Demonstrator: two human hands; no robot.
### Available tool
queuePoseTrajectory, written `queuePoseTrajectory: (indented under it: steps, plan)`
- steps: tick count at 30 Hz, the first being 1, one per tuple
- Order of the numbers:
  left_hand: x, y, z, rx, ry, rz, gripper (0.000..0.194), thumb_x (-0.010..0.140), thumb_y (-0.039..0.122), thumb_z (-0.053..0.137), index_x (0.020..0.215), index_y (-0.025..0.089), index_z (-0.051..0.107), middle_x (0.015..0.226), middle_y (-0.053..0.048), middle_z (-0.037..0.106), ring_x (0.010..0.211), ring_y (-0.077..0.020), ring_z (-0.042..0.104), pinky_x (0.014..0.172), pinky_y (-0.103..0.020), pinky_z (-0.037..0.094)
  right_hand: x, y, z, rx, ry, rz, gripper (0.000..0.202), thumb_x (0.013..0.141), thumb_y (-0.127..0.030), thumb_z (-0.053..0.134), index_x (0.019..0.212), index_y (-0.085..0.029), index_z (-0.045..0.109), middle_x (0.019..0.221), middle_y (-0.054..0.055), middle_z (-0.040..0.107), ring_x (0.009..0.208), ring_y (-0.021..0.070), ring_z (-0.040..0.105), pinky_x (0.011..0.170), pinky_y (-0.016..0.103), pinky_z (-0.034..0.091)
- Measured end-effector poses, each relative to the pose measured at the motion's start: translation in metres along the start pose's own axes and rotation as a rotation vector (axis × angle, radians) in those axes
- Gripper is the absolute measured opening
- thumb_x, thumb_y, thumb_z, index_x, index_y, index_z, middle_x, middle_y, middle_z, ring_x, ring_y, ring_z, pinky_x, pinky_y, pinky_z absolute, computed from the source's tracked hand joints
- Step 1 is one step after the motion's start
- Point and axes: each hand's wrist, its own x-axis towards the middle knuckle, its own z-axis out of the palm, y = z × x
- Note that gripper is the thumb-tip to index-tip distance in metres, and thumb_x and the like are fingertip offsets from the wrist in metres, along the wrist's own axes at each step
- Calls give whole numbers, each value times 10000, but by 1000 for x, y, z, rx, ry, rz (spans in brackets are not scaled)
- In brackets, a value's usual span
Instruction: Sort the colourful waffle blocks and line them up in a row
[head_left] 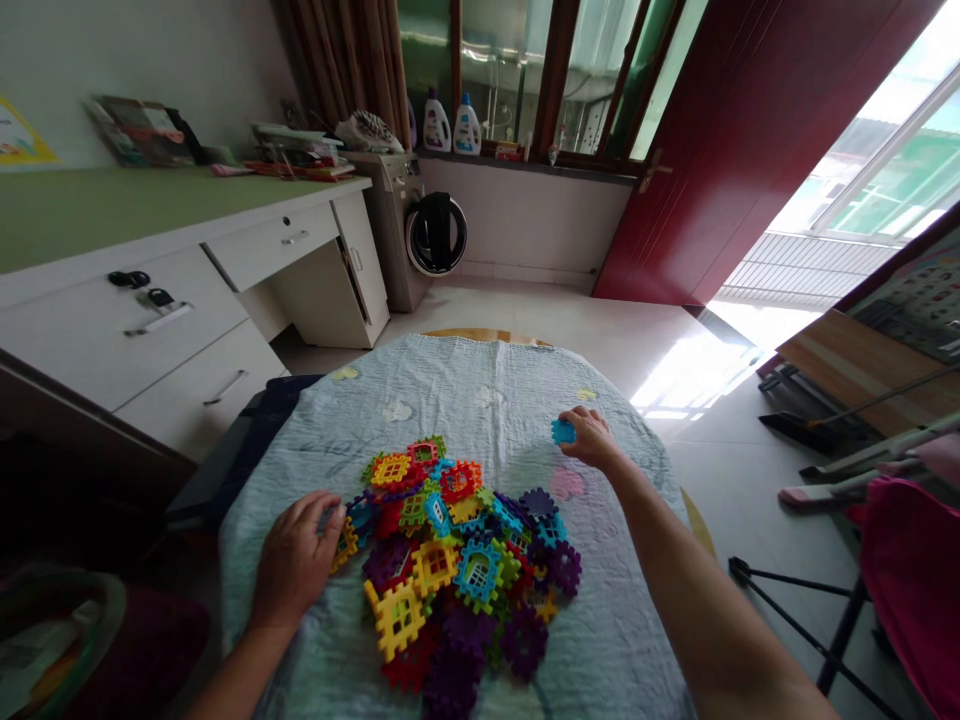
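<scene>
Plastic, probably light and stiff, the blue block should suit a hold by its notched edges; it is beyond the pile, to its right, pinched in the right hand's grip. Left of the pile, the left hand bends its fingers by a yellow block; I cannot tell whether that grip holds anything.

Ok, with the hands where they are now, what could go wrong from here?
The left hand is right at the edge of the heaped pieces, so moving it might drag some out of the pile. Their toothed edges could catch on one another and bring neighbours along. The cloth looks creased, so the blue piece in the right hand may not sit flat if put down.
</scene>
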Motion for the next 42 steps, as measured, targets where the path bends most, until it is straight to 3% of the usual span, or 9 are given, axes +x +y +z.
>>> queuePoseTrajectory:
  steps: [6,15,21,26,34,42]
  plan:
    - [0,0,-1,9,1,5,384,934,482,380,1007,184,611,1073,-122,647,1050,-279,591,970,-442,451,18,6,7,-26,-96,-21,493,705,-313,677,1194,-267,640,1213,83,572,1103,313,469,890,410,339]
    - [0,3,-1,9,-3,-1,395,931,491,381,998,181,616,1068,-121,649,1049,-282,593,967,-441,451,24,5,3,-53,-119,-43,502,682,-341,701,1174,-256,652,1196,84,583,1121,323,465,916,425,339]
    - [0,1,-1,16,-6,2,410,934,490,376,1014,169,619,1083,-121,645,1056,-280,590,973,-439,447,15,37,-12,-63,-96,49,668,749,-317,646,1392,-248,477,1387,97,485,1221,306,431,961,395,343]
    - [-1,-3,1,21,-1,8,412,931,495,379,1014,171,619,1077,-116,643,1048,-275,590,972,-433,449,3,66,-13,-103,-144,120,657,682,-281,682,1324,-267,542,1326,90,528,1172,320,468,931,407,368]
    - [-1,-3,1,28,-4,2,373,927,475,391,1014,188,612,1080,-113,644,1048,-269,590,976,-435,451,10,73,-4,-120,-169,100,526,666,-284,688,1188,-285,619,1246,71,555,1123,297,491,888,384,382]
    - [-1,-3,2,34,-11,3,379,929,473,389,1020,181,612,1093,-116,641,1064,-268,581,976,-433,448,11,78,-9,-117,-161,97,546,688,-316,704,1226,-281,620,1282,86,551,1168,317,479,928,405,372]
